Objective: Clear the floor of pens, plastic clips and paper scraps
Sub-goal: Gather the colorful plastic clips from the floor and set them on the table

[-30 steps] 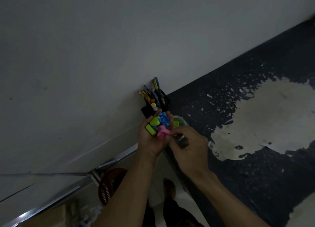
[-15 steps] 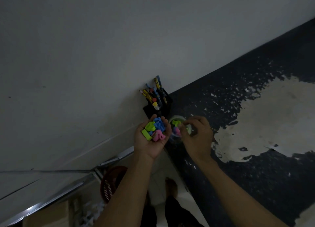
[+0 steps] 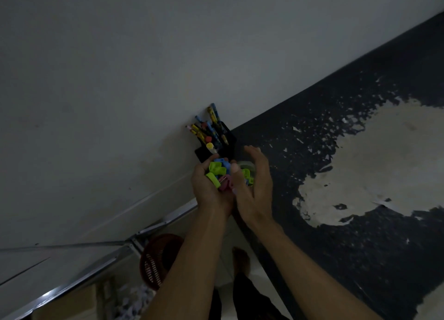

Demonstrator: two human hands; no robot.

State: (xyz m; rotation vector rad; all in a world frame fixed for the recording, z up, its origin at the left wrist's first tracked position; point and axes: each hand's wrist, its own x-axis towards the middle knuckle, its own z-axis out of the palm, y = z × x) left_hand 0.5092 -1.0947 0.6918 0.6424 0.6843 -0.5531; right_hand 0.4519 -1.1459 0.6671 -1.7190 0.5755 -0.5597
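A heap of plastic clips (image 3: pixel 219 175) is cupped in the left hand (image 3: pixel 211 187), fingers curled around it. The right hand (image 3: pixel 254 187) is held just beside, fingers released, over a clear jar (image 3: pixel 247 169) where more clips are seen. Beyond, pens (image 3: pixel 209 130) are held upright in a black holder (image 3: pixel 225 144) at the bench (image 3: pixel 360 235) edge.

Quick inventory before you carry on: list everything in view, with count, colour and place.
plastic clips: a handful, green, blue, pink; in the left palm
clear container: one, holding a few clips; on the dark surface, partly behind the right hand
pen holder: one, black, full of pens; against the wall
dark surface: one, black, coating worn pale; right
basket: one, red mesh; on the floor below
left hand: cupped under the clips
right hand: open, beside the container
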